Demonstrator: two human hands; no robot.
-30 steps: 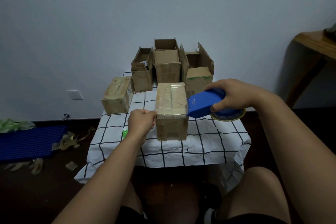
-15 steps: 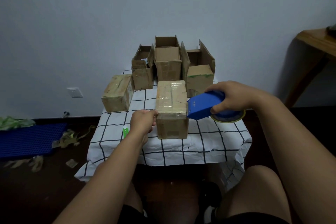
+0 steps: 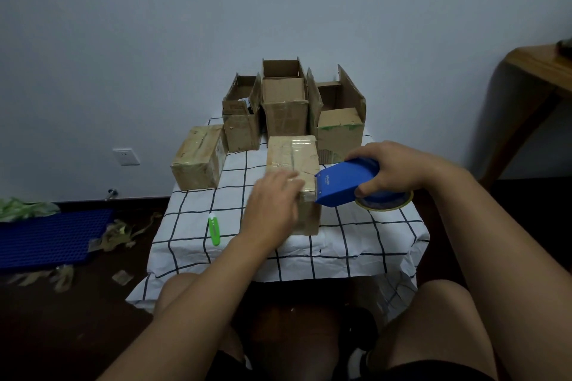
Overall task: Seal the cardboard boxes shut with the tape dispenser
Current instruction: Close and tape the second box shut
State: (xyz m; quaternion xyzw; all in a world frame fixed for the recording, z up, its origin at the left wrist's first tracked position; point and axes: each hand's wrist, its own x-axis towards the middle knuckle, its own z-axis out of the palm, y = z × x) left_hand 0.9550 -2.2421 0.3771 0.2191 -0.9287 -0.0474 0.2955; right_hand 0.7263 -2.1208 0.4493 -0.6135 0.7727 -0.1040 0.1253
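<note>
Pressing down now on the near box (image 3: pixel 294 164) — left hand (image 3: pixel 272 201) spread flat, fingers straight, over its near top edge, apparently smoothing tape onto the cardboard. Holding the blue tape dispenser (image 3: pixel 346 184) in the right hand (image 3: pixel 393 168), fingers curled round its body, blade end touching the box's right top corner, tape roll (image 3: pixel 383 199) tucked beneath the palm. Looks like the finishing stroke on this one: glossy tape already across the top, cut probably about to come.

Sitting centre front on the checked tablecloth (image 3: pixel 356 241), that box. Off to the left, 1 more closed box (image 3: pixel 198 161), shiny with tape — seemingly sealed. Behind, 3 still to do: left open box (image 3: pixel 240 124), middle open box (image 3: pixel 284 108), right open box (image 3: pixel 339 124), flaps standing up on each. So roughly 2 of 5 handled, judging by flaps and sheen, with 3 left.

Lying just left of the hand on the cloth, a green utility knife (image 3: pixel 214 229), untouched. Down on the dark floor, tape scraps (image 3: pixel 117 235) beside a blue mat (image 3: pixel 52 238).
</note>
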